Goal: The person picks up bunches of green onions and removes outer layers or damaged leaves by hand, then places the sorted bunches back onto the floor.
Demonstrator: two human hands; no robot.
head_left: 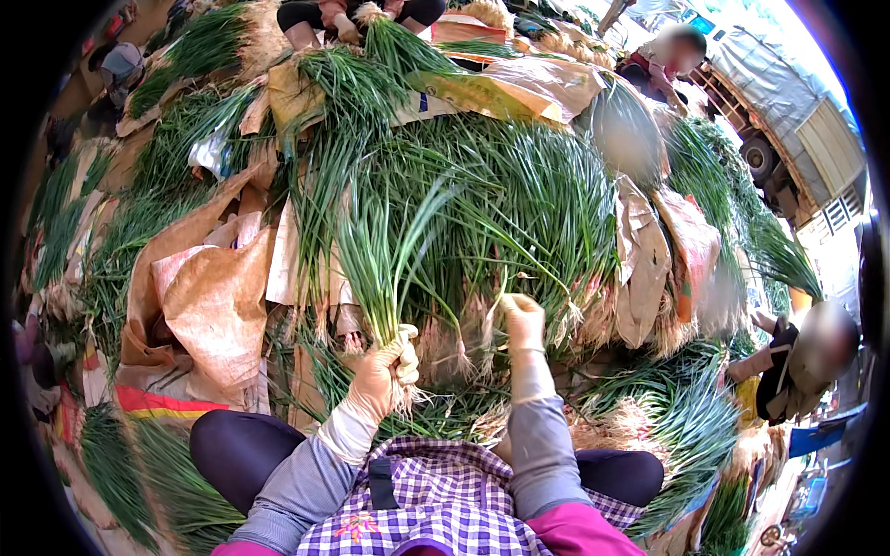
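Purple-checked apron (436,491) nearest, bunched green onions (378,287) just beyond

The left hand (389,372) is wrapped around the bunch's pale stems, leaves up, roots below the fist. The right hand (523,320) is curled beside the larger onion pile (519,199); whether it pinches a stalk, I cannot tell. Brown sacking (218,310) lies to the left.

The leaves of the bunch of green onions (366,264) in front of me look smooth with a faint gloss, ending in dry, stringy roots (408,398), while the brown sack (218,301) beside them looks like woven plastic, creased and slightly shiny. The checked apron (417,519) is matt cloth, the grey sleeve (542,445) soft matt fabric, and the dark legging (246,454) smooth, close-fitting cloth. Over there, a wrinkled sheet cover (765,83) hangs above a dull rubber tyre (757,159).
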